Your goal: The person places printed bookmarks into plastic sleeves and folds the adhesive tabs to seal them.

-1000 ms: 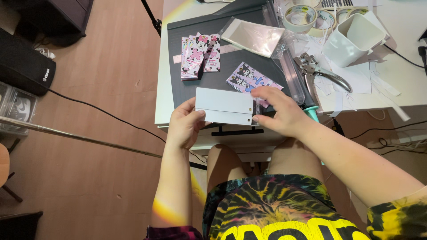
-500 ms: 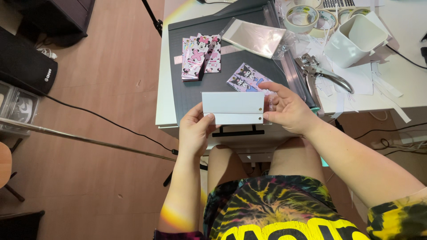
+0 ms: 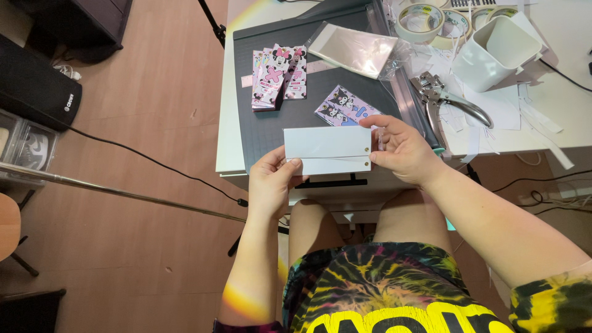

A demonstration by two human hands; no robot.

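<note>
I hold a plain white rectangular card (image 3: 328, 150) level between both hands, just above the near edge of the bench (image 3: 226, 123). My left hand (image 3: 271, 183) has its grip pinched on the card's lower left corner, thumb on top. My right hand (image 3: 404, 151) grasps the right end, fingers curled around the edge beside a small punched hole. The card looks like 2 sheets stacked, with a thin seam running along its length.

Under and behind the card lies a dark grey cutting mat (image 3: 271, 129). On it, just beyond the card, rests a purple cartoon-printed card (image 3: 342, 111); farther back sits a stack of pink cartoon-printed cards (image 3: 277, 77) and a clear plastic sleeve (image 3: 353, 50). To the right are a metal hole punch (image 3: 447, 102), a white square plastic container (image 3: 496, 52) and rolls of tape (image 3: 422, 18).
</note>
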